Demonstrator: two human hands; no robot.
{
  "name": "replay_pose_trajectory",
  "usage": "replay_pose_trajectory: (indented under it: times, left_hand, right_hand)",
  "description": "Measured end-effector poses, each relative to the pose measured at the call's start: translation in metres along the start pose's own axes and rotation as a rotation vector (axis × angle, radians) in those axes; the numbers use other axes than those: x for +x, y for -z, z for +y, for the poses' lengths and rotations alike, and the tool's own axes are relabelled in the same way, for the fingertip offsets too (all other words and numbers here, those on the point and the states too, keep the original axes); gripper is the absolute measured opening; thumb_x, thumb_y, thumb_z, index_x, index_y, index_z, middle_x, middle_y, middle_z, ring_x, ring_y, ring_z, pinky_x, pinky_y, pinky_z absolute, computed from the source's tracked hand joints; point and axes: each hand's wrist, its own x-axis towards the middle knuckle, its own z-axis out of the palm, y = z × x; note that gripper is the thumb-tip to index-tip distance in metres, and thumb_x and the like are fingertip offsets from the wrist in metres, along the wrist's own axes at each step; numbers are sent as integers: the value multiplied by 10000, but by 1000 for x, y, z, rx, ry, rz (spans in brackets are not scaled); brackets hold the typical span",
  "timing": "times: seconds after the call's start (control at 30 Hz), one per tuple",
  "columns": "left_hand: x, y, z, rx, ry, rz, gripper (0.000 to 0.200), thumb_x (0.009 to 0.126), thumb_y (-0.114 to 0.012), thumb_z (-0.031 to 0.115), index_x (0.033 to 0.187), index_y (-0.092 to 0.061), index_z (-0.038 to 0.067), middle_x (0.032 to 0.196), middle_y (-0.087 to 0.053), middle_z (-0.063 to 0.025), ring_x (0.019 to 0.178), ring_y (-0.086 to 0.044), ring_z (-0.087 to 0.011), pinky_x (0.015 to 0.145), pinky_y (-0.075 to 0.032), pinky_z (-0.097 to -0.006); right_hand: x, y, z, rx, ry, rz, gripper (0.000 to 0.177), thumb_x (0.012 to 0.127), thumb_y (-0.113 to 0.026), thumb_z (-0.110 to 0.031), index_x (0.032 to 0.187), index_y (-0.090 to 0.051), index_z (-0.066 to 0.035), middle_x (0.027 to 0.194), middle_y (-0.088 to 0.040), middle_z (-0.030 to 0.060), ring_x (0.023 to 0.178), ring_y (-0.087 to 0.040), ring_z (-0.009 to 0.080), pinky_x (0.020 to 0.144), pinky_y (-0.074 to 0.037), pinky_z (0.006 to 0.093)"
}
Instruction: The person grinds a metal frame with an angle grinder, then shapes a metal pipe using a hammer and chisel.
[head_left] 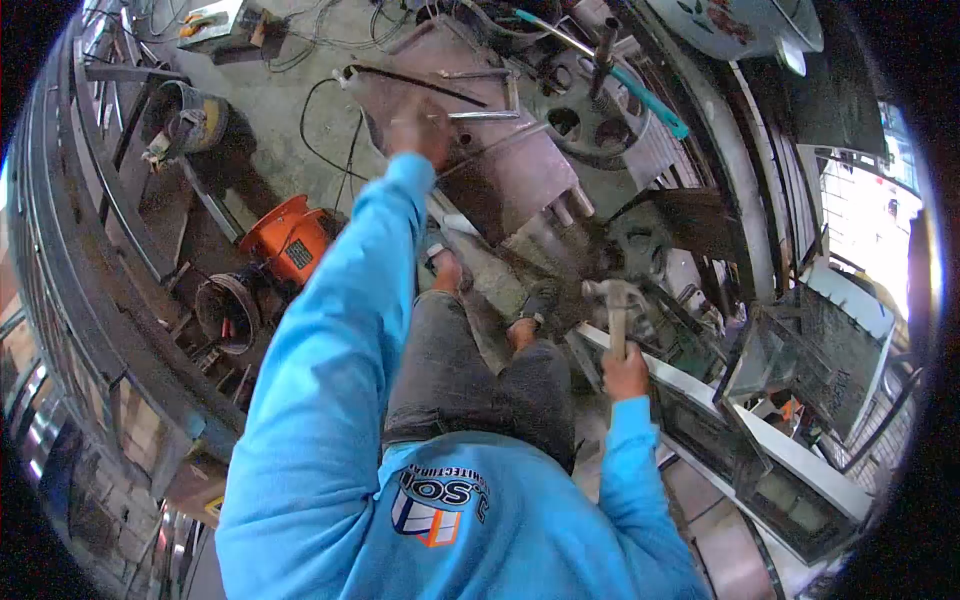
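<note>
My right hand [625,372] is closed around the wooden handle of a hammer [618,310], held upright with its metal head at the top. My left hand [420,132] reaches far forward over a flat, pinkish-brown metal plate [510,175]. It is smeared by motion, so its fingers cannot be made out. A shiny metal bar [485,115] shows just to the right of that hand, and a dark bar [425,84] lies just beyond it. Whether the left hand touches either bar is hidden by the blur.
An orange machine [292,245] and a bucket [185,118] stand on the left beside metal racks [90,290]. Black cables [305,120] cross the floor. A white-edged frame [690,375] lies to the right, and a teal-handled tool [650,100] rests at the upper right.
</note>
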Motion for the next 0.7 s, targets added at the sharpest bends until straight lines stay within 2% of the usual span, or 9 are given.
replay_pose_trajectory:
  times: [0.1, 0.17, 0.27, 0.3, 0.37, 0.4, 0.5, 0.53, 0.7]
  left_hand:
    - [81, 9, -13, -333, 177, 242, 505, 875, -563, 453, 1242, -562, 106, 1212, -614, -188, 1130, -576, -370, 926, -474, -439]
    - [89, 24, 2, 31, 303, 152, 503, 870, -567, 427, 1243, -562, 90, 1209, -624, -171, 1141, -581, -339, 937, -474, -408]
    - [105, 27, 3, 282, 412, 27, 501, 862, -574, 392, 1251, -557, 76, 1219, -627, -147, 1154, -585, -301, 949, -471, -374]
    - [115, 25, -2, 316, 434, -13, 501, 859, -576, 380, 1254, -554, 73, 1225, -626, -140, 1158, -586, -290, 952, -469, -365]
    - [111, 21, -4, 188, 445, 180, 457, 842, -573, 299, 1232, -540, 62, 1177, -627, -149, 1090, -591, -291, 918, -476, -367]
    - [104, 23, -4, 45, 427, 360, 438, 834, -572, 258, 1222, -534, 57, 1153, -628, -154, 1056, -593, -291, 901, -480, -368]
    - [75, 55, 9, -467, 182, 893, 396, 809, -568, 135, 1189, -513, 41, 1080, -630, -169, 954, -600, -292, 850, -491, -370]
    - [57, 74, 17, -599, 79, 976, 387, 800, -567, 94, 1178, -507, 36, 1055, -630, -174, 920, -603, -293, 833, -494, -371]
    - [-117, 147, 103, -809, -181, 910, 399, 840, -578, 64, 1227, -482, 65, 1210, -530, -192, 922, -604, -304, 809, -510, -390]
  right_hand:
    - [-19, -4, 54, 179, -76, -46, 323, 753, -676, -229, 931, -560, 14, 830, -627, 198, 773, -630, 367, 678, -487, 453]
    - [-46, 13, 47, 261, -292, -155, 321, 771, -668, -236, 941, -560, 14, 841, -618, 186, 779, -624, 350, 683, -478, 448]
    - [-50, -17, 121, 210, -95, 3, 210, 835, -647, -182, 867, -531, -10, 639, -538, 75, 532, -533, 172, 500, -420, 364]
    - [-53, -19, 124, 205, -47, 17, 218, 835, -648, -186, 875, -531, -7, 653, -542, 79, 539, -533, 178, 510, -421, 370]
    - [-56, -14, 122, 190, 64, 53, 233, 835, -650, -194, 891, -531, -2, 682, -549, 87, 553, -531, 191, 529, -423, 382]
    - [-61, -1, 98, 323, 81, 0, 245, 844, -633, -203, 918, -534, 8, 712, -546, 93, 573, -534, 211, 550, -421, 402]
    - [-50, 16, 98, 267, -74, -126, 335, 801, -680, -276, 948, -534, -13, 797, -588, 105, 709, -599, 285, 653, -466, 435]
    - [-50, 26, 86, 474, -186, -234, 321, 818, -673, -268, 978, -534, -27, 775, -584, 90, 660, -595, 237, 607, -476, 406]
    - [-33, 52, 109, 477, 292, -158, 305, 852, -663, -203, 1035, -516, -8, 794, -593, 87, 589, -577, 155, 552, -499, 304]
